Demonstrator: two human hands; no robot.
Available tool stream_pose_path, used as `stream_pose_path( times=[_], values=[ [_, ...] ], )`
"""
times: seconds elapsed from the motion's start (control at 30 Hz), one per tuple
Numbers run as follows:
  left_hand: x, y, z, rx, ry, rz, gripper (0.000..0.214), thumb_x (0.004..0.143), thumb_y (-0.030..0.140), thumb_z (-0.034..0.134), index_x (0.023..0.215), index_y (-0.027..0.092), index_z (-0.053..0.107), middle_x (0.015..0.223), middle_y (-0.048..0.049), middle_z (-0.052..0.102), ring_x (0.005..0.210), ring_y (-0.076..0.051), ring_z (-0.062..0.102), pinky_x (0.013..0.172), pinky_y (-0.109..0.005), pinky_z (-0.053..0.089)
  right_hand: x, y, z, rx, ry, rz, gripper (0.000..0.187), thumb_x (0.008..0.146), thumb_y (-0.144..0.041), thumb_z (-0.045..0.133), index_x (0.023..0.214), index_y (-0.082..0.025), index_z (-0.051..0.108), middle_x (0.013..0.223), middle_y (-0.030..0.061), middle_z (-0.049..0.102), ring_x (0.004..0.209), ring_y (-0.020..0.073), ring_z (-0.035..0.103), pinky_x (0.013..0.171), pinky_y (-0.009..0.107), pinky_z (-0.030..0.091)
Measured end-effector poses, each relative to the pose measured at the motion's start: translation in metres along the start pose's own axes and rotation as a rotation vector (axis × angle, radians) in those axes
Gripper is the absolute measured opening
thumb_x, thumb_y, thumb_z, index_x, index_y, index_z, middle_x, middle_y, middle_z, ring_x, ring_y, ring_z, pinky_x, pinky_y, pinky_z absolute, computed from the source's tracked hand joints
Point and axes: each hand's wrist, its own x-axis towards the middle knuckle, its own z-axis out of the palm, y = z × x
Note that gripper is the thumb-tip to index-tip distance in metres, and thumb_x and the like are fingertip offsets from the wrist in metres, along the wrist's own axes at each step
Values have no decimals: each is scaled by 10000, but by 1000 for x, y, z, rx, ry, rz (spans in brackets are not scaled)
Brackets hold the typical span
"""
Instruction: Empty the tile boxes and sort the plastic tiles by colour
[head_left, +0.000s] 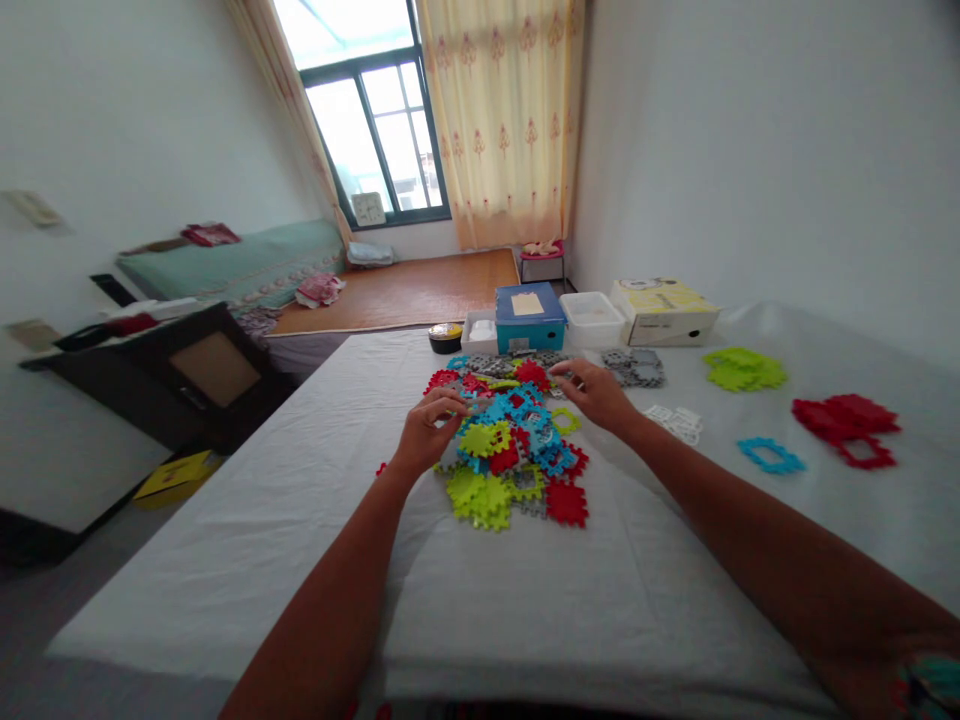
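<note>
A heap of flat plastic puzzle tiles point(517, 445) in red, blue, lime and grey lies in the middle of the white-covered table point(315, 540). My left hand point(427, 430) rests at the heap's left edge, its fingers curled and pinching a grey tile. My right hand point(596, 392) lies palm down on the heap's far right side, fingers bent over a grey tile there; whether it grips the tile is unclear.
Sorted tiles lie to the right: a grey stack point(636, 367), lime pile point(742, 369), red pile point(847, 425), white pieces point(679, 422), one blue frame point(770, 456). Boxes line the far edge: blue box point(529, 316), clear tub point(592, 318), white carton point(664, 312), black tin point(445, 337).
</note>
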Motion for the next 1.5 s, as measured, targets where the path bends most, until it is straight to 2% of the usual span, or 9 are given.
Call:
stream_pose_path(
  times=[0.2,0.3,0.4,0.57,0.8,0.9,1.07,1.3,1.5],
  values=[
    [0,21,14,-79,-6,89,48,820,181,661,778,189,683,904,-60,672,859,-149,649,780,-288,545,-12,-60,29,264,-288,-282,348,944,-326,509,1263,-219,600,1225,100,640,960,182,640,870,333,498],
    [-2,21,19,-150,6,43,47,812,211,676,771,187,682,886,-59,647,847,-151,647,719,-265,562,-18,-64,34,296,-258,-239,301,959,-313,483,1192,-213,645,1111,89,690,1031,202,631,918,355,479],
    [-3,18,22,-169,-55,-8,67,824,242,663,850,197,706,974,-75,638,922,-166,646,741,-278,582,-15,-56,34,330,-213,-98,281,929,-346,538,1159,-225,645,1011,55,715,917,185,664,835,329,506],
    [-3,15,20,-117,-111,-46,140,861,251,602,932,213,717,1094,-90,640,1018,-187,633,781,-308,593,6,-3,10,351,15,186,311,842,-414,614,1051,-184,597,837,35,715,736,167,665,694,301,521],
    [-2,13,13,-59,-100,-68,173,868,239,557,919,209,719,1034,-81,680,984,-182,649,768,-305,591,29,105,-64,52,312,429,276,791,-394,605,919,-152,637,854,98,720,732,182,648,615,288,513],
    [-2,13,13,-37,-93,-53,176,866,221,550,903,210,721,1030,-75,685,973,-173,650,771,-292,583,34,136,-74,-102,274,495,243,791,-341,574,881,-138,674,848,109,728,717,178,641,619,283,506],
    [-3,8,11,-14,-90,-31,190,859,182,541,906,211,722,1017,-71,693,958,-168,653,781,-294,572,43,158,-59,-384,142,562,222,754,-273,583,873,-155,729,885,97,745,811,205,661,727,303,494],
    [-1,-6,0,74,-49,-110,207,860,229,534,955,215,717,993,-59,701,919,-167,656,711,-273,567,47,142,-46,-450,256,495,338,767,-224,513,1015,-123,718,992,144,732,885,248,660,834,360,482],
    [-2,-14,-29,239,-281,-217,191,827,287,572,907,218,731,872,-30,715,775,-162,651,688,-272,536,37,72,-20,-194,134,305,337,783,-243,511,1045,-164,708,791,67,721,645,185,627,733,326,498]
  ],
)
